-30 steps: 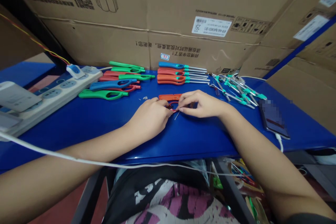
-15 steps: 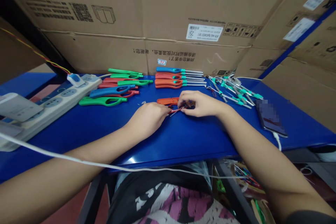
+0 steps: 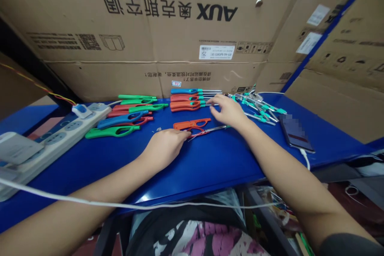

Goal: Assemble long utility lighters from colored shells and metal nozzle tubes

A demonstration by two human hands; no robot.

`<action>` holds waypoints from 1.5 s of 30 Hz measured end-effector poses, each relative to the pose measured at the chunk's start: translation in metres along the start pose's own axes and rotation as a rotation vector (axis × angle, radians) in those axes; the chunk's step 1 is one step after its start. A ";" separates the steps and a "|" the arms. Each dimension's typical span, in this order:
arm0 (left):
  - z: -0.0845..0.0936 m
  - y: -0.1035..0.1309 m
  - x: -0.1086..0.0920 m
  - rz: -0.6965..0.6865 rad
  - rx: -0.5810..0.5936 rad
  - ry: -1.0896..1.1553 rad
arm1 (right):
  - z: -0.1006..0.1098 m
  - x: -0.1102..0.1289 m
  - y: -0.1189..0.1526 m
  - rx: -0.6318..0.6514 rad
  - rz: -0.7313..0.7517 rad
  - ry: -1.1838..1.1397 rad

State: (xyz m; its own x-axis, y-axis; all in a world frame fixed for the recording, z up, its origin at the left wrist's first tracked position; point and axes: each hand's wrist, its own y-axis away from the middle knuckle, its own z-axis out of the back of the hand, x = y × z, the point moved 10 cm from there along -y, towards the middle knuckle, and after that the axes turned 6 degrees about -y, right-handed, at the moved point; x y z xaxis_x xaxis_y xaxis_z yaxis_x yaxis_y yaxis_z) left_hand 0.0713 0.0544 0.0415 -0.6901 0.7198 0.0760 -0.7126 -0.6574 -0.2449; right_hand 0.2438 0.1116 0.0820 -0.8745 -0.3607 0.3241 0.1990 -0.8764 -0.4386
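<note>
My left hand [image 3: 166, 146] is closed on the near end of a red lighter handle [image 3: 197, 131], its fingertips hiding part of it. A metal lighter tube [image 3: 214, 129] lies along that handle and points right, with a bit of teal at its far end. Just behind lies an orange handle shell [image 3: 192, 123] on the blue table. My right hand [image 3: 229, 111] hovers to the right, thumb and fingers apart with nothing visible between them. It is near the metal tubes of the assembled lighters [image 3: 184, 105] and the pile of loose tubes with teal parts [image 3: 261, 108].
Green, red and blue handle shells [image 3: 112, 132] are stacked at the left, beside a white power strip [image 3: 60, 140]. A phone [image 3: 295, 133] on a cable lies at the right. Cardboard [image 3: 168, 48] walls the back. A white cable [image 3: 144, 207] crosses in front.
My right hand has left the red handle and moved right and back, its fingers now apart. A metal tube now shows along the handle. My left hand keeps its hold. The camera view has shifted.
</note>
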 end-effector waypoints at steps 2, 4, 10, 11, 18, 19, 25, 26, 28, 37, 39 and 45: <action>0.000 0.001 0.002 0.006 -0.011 0.008 | 0.023 -0.041 0.002 -0.082 -0.267 0.213; 0.000 0.001 0.003 0.005 -0.010 0.015 | 0.046 -0.079 0.011 -0.106 -0.516 0.328; -0.001 0.001 0.003 -0.018 -0.019 0.037 | 0.084 -0.147 0.042 -0.104 -0.921 0.344; 0.000 0.001 0.003 -0.023 -0.024 0.045 | 0.087 -0.153 0.046 -0.113 -0.953 0.331; 0.000 0.001 0.006 -0.023 -0.049 0.080 | 0.075 -0.183 0.055 -0.022 -1.061 0.259; 0.000 0.001 0.007 -0.017 -0.043 0.078 | 0.073 -0.185 0.055 -0.010 -1.065 0.257; -0.001 0.000 0.007 0.003 -0.009 0.071 | 0.080 -0.194 0.062 0.010 -1.094 0.280; -0.001 0.000 0.007 0.006 -0.006 0.067 | 0.081 -0.196 0.064 0.027 -1.103 0.276; -0.001 -0.001 0.007 0.010 -0.003 0.064 | 0.077 -0.198 0.066 0.082 -1.115 0.249; 0.002 0.000 0.008 0.002 -0.016 0.032 | 0.055 -0.199 0.062 0.159 -1.116 0.182; 0.002 0.000 0.008 0.004 -0.010 0.024 | 0.058 -0.200 0.062 0.132 -1.115 0.206; 0.003 0.000 0.008 0.013 0.007 0.018 | 0.072 -0.199 0.063 0.060 -1.115 0.272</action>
State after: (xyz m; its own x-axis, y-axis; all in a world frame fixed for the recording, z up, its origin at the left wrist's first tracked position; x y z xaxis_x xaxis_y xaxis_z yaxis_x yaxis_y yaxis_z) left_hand 0.0652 0.0589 0.0449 -0.6970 0.7149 0.0557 -0.7045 -0.6682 -0.2393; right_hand 0.4622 0.1049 0.0505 -0.6426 0.6997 0.3122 -0.7316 -0.6814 0.0214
